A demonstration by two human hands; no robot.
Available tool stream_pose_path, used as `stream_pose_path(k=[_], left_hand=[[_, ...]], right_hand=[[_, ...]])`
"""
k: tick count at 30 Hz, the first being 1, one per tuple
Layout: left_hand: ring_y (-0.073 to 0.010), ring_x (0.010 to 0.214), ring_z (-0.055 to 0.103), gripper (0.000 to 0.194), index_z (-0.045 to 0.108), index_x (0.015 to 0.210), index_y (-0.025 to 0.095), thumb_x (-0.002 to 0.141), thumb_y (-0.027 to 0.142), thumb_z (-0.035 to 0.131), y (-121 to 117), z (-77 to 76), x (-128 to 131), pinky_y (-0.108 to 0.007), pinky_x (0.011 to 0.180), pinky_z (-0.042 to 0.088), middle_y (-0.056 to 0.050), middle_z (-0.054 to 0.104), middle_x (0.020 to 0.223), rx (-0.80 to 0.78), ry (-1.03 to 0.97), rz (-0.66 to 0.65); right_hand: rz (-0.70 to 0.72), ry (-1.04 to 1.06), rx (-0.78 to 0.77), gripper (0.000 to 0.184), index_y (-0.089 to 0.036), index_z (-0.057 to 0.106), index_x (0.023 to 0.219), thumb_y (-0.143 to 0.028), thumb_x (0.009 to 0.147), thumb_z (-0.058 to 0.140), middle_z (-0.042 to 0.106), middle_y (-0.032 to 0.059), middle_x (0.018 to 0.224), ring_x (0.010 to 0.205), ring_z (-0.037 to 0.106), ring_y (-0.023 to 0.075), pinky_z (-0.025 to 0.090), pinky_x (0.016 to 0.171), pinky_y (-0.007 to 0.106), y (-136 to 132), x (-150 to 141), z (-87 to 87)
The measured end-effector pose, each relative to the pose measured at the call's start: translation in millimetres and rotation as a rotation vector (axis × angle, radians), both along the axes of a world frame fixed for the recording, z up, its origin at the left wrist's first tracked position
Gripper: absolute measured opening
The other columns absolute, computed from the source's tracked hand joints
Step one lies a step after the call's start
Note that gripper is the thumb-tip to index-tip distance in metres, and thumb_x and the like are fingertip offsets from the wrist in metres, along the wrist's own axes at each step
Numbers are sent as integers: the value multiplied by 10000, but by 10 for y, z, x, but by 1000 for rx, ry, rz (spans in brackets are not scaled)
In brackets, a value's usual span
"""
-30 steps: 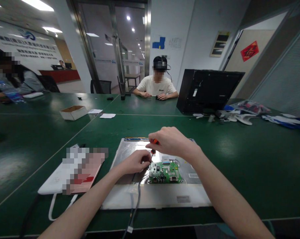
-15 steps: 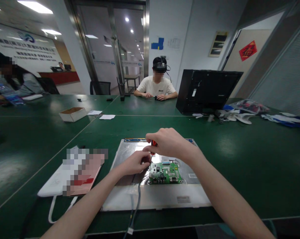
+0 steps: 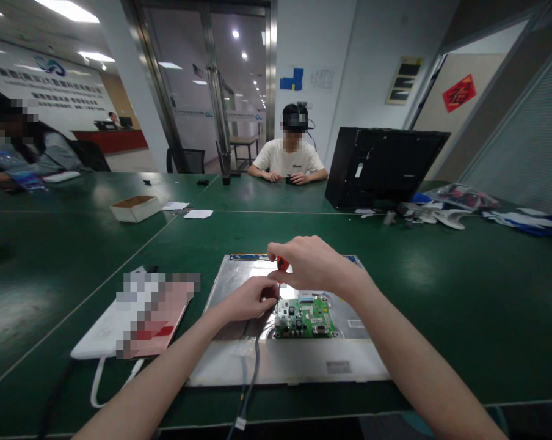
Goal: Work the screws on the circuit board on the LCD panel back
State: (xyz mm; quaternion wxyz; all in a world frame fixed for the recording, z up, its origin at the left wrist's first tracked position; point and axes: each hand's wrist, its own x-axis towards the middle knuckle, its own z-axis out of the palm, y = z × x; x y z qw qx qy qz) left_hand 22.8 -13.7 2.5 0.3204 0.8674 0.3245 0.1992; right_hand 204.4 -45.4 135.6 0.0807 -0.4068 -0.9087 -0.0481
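A silver metal panel [image 3: 239, 366] lies flat on the green table in front of me. A small green circuit board [image 3: 306, 318] is mounted near its middle. My right hand [image 3: 312, 266] is closed around the orange handle of a screwdriver [image 3: 282, 264], held upright over the board's left corner. My left hand [image 3: 251, 298] is pinched closed just left of the board, near the screwdriver's tip; what it pinches is too small to see. A grey cable [image 3: 248, 379] runs from the panel toward me.
A white device [image 3: 97, 336] with a cord lies left of the panel. A black monitor [image 3: 381, 165] stands at the back right among loose parts. A small cardboard box [image 3: 135, 207] and papers sit farther left. A person sits across the table; another sits far left.
My right hand has turned slightly on the screwdriver handle, staying in the same spot. My left hand has hardly moved.
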Motion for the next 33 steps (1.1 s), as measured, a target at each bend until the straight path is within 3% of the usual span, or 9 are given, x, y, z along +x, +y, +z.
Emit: stream_pose_path(k=[3, 7, 10, 17, 22, 26, 29, 33], left_hand=[[-148, 698, 536, 89, 602, 824, 158, 775, 135, 531, 0, -2, 2, -243, 634, 388, -15, 605, 776, 18, -1, 1], [-141, 657, 510, 80, 586, 802, 159, 750, 122, 538, 6, -7, 4, -235, 599, 371, 2, 576, 715, 16, 2, 5], [-147, 682, 519, 93, 593, 817, 157, 751, 124, 538, 14, -25, 2, -238, 619, 381, -4, 589, 741, 26, 0, 2], [-151, 707, 540, 134, 608, 884, 150, 779, 134, 527, 29, -58, -6, -247, 645, 404, -17, 613, 787, 12, -24, -18], [-148, 707, 544, 110, 604, 854, 156, 783, 130, 524, 10, -7, -4, -246, 652, 405, -14, 614, 785, 15, -20, -25], [-159, 747, 552, 101, 612, 841, 159, 775, 138, 539, 4, 9, -2, -248, 663, 410, -23, 619, 820, 3, -7, -10], [-152, 708, 540, 85, 600, 829, 157, 777, 145, 535, 8, -10, 0, -243, 635, 403, -14, 605, 777, -10, -13, -2], [-146, 694, 531, 77, 590, 826, 156, 775, 146, 534, 6, -18, 1, -240, 633, 396, -7, 597, 758, 1, -22, -3]], right_hand=[[-48, -18, 21, 280, -215, 628, 917, -478, 882, 541, 670, 25, 755, 657, 569, 144, 223, 531, 261, 3, -15, 2], [-65, -42, 47, 217, -206, 618, 860, -398, 898, 525, 657, 19, 723, 632, 557, 132, 195, 517, 267, 14, -23, -3], [-59, -37, 40, 135, -207, 583, 927, -319, 864, 541, 661, 12, 738, 618, 550, 130, 183, 507, 268, 19, -16, -15], [35, 15, -50, 310, -198, 487, 1079, -234, 786, 580, 683, 18, 844, 671, 575, 146, 236, 519, 258, -22, 15, -6], [-29, -25, -27, 240, -219, 576, 1009, -385, 839, 610, 683, 27, 825, 703, 594, 160, 237, 531, 261, -11, 8, 18], [-84, -33, 14, 305, -214, 636, 868, -504, 878, 544, 668, 27, 739, 668, 587, 157, 210, 518, 264, 14, -4, 16], [-70, -36, 21, 271, -213, 641, 846, -457, 890, 532, 668, 22, 727, 652, 579, 147, 197, 514, 266, 16, -10, 3], [-52, -27, 13, 173, -210, 599, 964, -320, 833, 576, 673, 17, 766, 646, 569, 144, 191, 510, 262, -6, -4, -4]])
